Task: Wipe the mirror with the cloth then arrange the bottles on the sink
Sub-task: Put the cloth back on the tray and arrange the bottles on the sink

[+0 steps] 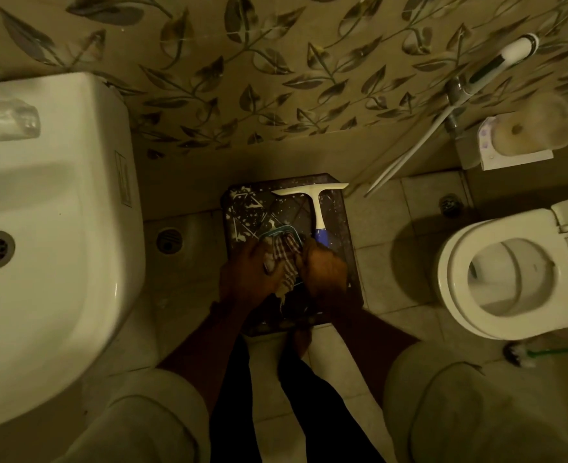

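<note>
**Both hands working a checked cloth over a speckled stool**

At the far left, a clear bottle is lying on its side on the back ledge of the white sink; a label on the sink's right rim is too blurred to read. The sink's curved edge is leaving a narrow strip of tiled floor before the dark, paint-spattered stool standing against the leaf-patterned wall.

Over the stool's near half, the left hand and right hand are curling together, both gripping the checked cloth bunched between them, its frayed end hanging down. A white squeegee with a blue grip is lying on the stool's far right side.

To the right, open floor is separating the stool from the toilet, seat down, with a brush lying near it.
</note>
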